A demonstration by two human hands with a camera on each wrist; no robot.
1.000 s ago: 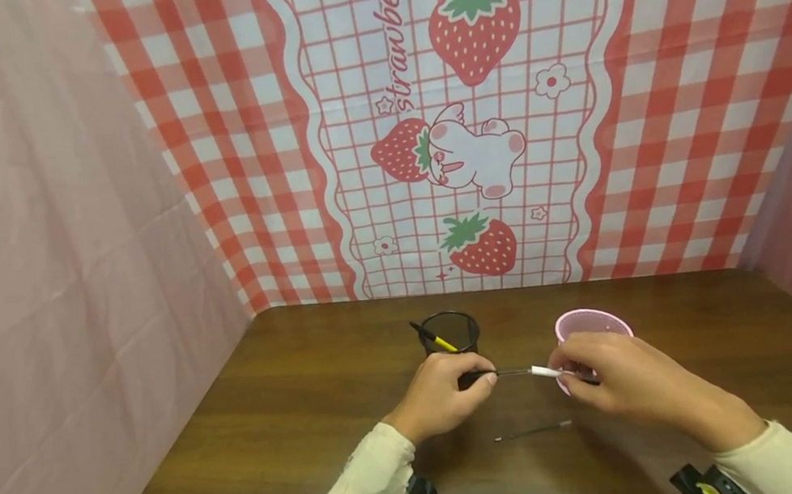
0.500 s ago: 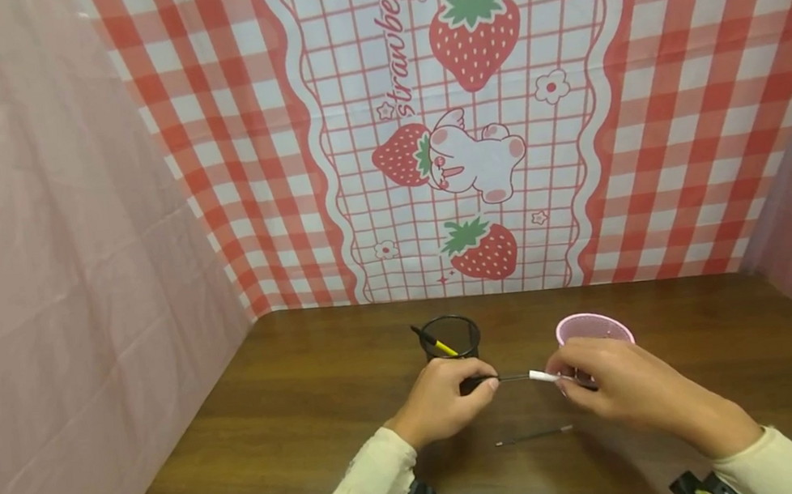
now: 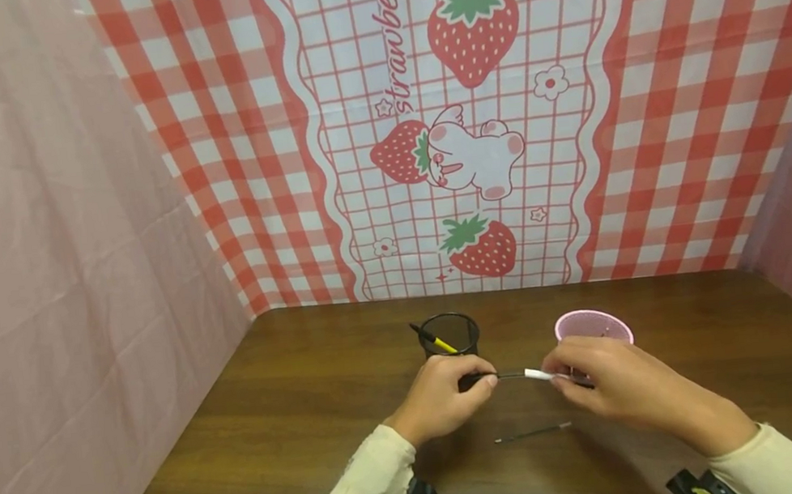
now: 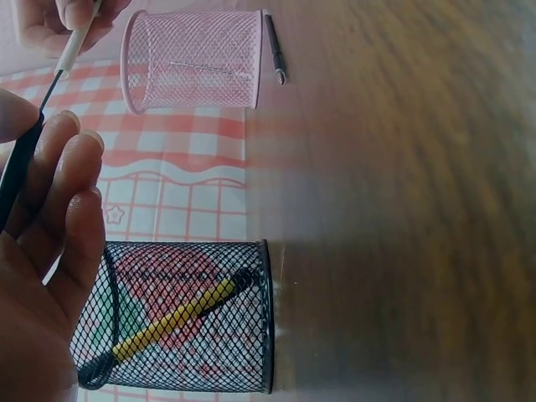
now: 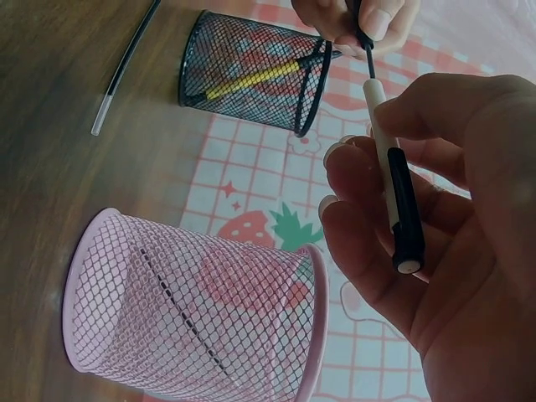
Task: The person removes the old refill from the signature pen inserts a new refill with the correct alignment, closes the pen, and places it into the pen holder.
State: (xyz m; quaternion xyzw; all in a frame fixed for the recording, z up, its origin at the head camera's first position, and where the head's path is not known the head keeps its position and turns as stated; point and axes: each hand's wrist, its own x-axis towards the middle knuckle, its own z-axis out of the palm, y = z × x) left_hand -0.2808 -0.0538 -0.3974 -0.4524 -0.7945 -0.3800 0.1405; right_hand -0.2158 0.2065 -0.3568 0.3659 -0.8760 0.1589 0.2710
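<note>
In the head view, my left hand (image 3: 444, 398) pinches the black front section (image 4: 20, 172) of a pen between thumb and fingers. A thin dark refill (image 3: 510, 375) runs from it to the open end of a white pen barrel (image 5: 381, 126). My right hand (image 3: 627, 379) grips that barrel, which has a black clip (image 5: 402, 197) and a black end. Both hands are raised over the table, the pen parts nearly in line. A loose refill (image 3: 533, 433) lies on the table nearer the body.
Behind the left hand stands a black mesh pen holder (image 4: 270, 318) with a yellow and black pen (image 5: 251, 81) inside. A pink mesh pen holder (image 5: 316, 335) stands behind the right hand, a thin dark stick (image 5: 180, 306) in it. Strawberry-print cloth (image 3: 456, 69) backs the brown table (image 3: 256, 434).
The white barrel and my right hand have shifted slightly left, so less of the refill shows between the hands. My left hand has stayed in place.
</note>
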